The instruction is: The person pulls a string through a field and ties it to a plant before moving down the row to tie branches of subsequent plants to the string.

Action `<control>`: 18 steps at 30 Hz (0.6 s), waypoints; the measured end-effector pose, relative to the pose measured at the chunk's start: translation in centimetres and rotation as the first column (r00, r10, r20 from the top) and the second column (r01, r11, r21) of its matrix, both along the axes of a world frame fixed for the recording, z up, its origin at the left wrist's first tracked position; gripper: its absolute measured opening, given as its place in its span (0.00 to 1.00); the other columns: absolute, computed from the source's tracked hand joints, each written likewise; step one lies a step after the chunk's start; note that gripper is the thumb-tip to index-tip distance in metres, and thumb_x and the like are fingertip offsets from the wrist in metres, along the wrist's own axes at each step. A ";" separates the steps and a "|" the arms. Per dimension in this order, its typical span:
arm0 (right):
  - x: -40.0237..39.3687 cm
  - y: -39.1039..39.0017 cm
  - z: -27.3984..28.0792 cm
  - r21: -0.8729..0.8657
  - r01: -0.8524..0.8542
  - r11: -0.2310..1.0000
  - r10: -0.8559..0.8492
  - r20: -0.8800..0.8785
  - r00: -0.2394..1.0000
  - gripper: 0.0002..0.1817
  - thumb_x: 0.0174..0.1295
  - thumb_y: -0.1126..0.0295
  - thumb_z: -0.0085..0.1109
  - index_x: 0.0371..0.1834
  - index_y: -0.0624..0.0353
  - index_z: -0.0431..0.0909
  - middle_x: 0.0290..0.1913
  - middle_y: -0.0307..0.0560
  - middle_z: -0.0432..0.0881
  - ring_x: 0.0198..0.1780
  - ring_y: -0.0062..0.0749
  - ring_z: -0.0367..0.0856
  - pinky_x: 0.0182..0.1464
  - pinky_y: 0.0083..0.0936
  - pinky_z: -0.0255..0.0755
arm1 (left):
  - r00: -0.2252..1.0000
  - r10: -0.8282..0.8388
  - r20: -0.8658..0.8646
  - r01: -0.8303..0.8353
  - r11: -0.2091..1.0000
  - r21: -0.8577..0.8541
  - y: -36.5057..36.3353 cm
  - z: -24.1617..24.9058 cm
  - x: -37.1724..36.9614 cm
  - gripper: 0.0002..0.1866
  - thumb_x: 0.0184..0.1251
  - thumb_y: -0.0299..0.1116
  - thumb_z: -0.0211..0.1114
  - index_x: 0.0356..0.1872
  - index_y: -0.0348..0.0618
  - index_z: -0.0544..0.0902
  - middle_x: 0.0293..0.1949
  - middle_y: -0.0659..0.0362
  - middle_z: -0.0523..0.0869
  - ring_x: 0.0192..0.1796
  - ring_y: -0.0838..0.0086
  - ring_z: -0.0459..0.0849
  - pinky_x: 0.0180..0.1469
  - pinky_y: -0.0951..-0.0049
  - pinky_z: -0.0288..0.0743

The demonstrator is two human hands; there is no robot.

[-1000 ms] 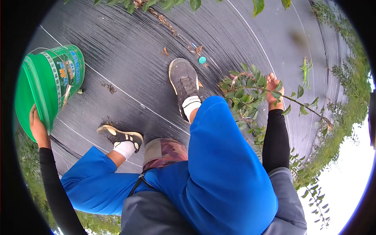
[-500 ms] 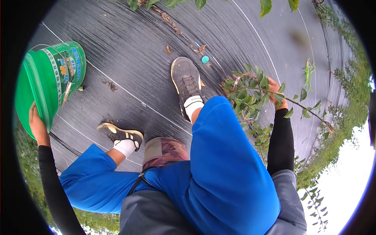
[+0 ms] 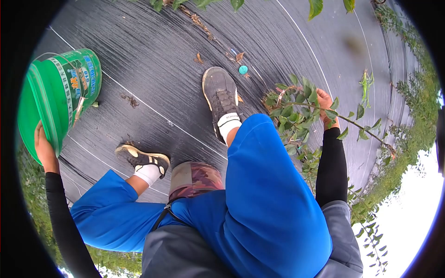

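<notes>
My left hand [image 3: 43,148] grips the rim of a green plastic bucket [image 3: 58,97] with printed labels, held out at my left side above the ground. My right hand [image 3: 326,107] is closed around a thin leafy branch [image 3: 296,109] that runs from the shrubs on the right towards my right knee. Green leaves partly cover the fingers. Both arms wear black sleeves. My legs in blue trousers and two shoes stand on black woven ground cloth [image 3: 153,51].
A small teal bottle cap [image 3: 243,70] and dry leaf scraps lie on the cloth ahead of my right shoe [image 3: 220,97]. A cut green sprig [image 3: 366,83] lies farther right. Rows of shrubs border the cloth on the right and left. A camouflage pouch [image 3: 192,178] hangs at my waist.
My right hand has shifted slightly down and to the right along the branch. The bucket and my left hand have barely moved.
</notes>
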State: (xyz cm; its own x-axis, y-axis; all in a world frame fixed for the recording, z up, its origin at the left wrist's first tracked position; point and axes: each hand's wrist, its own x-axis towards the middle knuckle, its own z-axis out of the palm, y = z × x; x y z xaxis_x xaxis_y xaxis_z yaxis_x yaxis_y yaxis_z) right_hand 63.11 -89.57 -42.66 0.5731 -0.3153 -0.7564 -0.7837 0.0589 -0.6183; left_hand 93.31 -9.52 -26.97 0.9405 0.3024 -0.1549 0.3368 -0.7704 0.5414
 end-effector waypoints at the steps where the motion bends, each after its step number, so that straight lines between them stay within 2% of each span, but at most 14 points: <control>1: -0.1 0.0 -0.3 -0.032 0.026 0.999 -0.026 0.010 1.000 0.11 0.63 0.67 0.57 0.43 0.63 0.79 0.34 0.33 0.81 0.33 0.14 0.75 0.35 0.13 0.68 | 1.000 0.001 -0.001 -0.001 1.000 0.003 0.0 0.0 0.0 0.19 0.70 0.35 0.47 0.54 0.36 0.76 0.53 0.55 0.79 0.55 0.71 0.75 0.59 0.74 0.65; 8: -0.1 0.8 -0.9 -0.041 0.188 0.981 -0.186 0.036 0.982 0.11 0.63 0.66 0.58 0.43 0.63 0.78 0.32 0.34 0.81 0.30 0.16 0.76 0.32 0.15 0.69 | 1.000 0.005 -0.005 -0.005 1.000 -0.014 -0.2 0.1 -0.1 0.19 0.70 0.35 0.47 0.54 0.36 0.76 0.53 0.55 0.79 0.55 0.71 0.76 0.58 0.75 0.65; 12: 0.0 0.9 -0.8 -0.015 0.226 0.974 -0.226 0.038 0.974 0.12 0.63 0.65 0.58 0.43 0.62 0.78 0.32 0.34 0.81 0.29 0.17 0.76 0.30 0.15 0.68 | 1.000 -0.004 -0.002 0.004 1.000 0.005 -0.3 0.2 -0.1 0.19 0.70 0.35 0.47 0.55 0.36 0.76 0.53 0.56 0.79 0.55 0.72 0.76 0.58 0.75 0.65; 14: 0.3 1.1 -0.9 -0.082 0.341 0.936 -0.340 0.033 0.940 0.12 0.63 0.64 0.57 0.41 0.61 0.79 0.30 0.35 0.80 0.27 0.19 0.75 0.28 0.16 0.67 | 1.000 -0.007 0.003 0.007 1.000 0.003 -0.2 0.1 -0.1 0.19 0.70 0.35 0.47 0.55 0.36 0.76 0.53 0.56 0.79 0.55 0.72 0.76 0.58 0.75 0.65; 15: 0.5 1.1 -0.7 -0.082 0.342 0.936 -0.341 0.033 0.940 0.12 0.63 0.64 0.57 0.41 0.61 0.79 0.30 0.35 0.80 0.27 0.19 0.75 0.28 0.16 0.67 | 1.000 -0.010 -0.003 0.010 1.000 0.001 0.0 0.1 0.0 0.19 0.70 0.35 0.47 0.55 0.36 0.76 0.53 0.56 0.79 0.55 0.72 0.76 0.58 0.75 0.65; 18: 0.7 0.3 -1.5 -0.027 0.377 0.926 -0.377 -0.019 0.926 0.13 0.62 0.61 0.56 0.41 0.59 0.78 0.30 0.36 0.79 0.28 0.18 0.73 0.29 0.18 0.66 | 1.000 -0.011 -0.011 0.011 1.000 -0.002 -0.1 0.2 0.0 0.19 0.70 0.35 0.47 0.54 0.36 0.76 0.53 0.56 0.79 0.55 0.72 0.76 0.58 0.75 0.65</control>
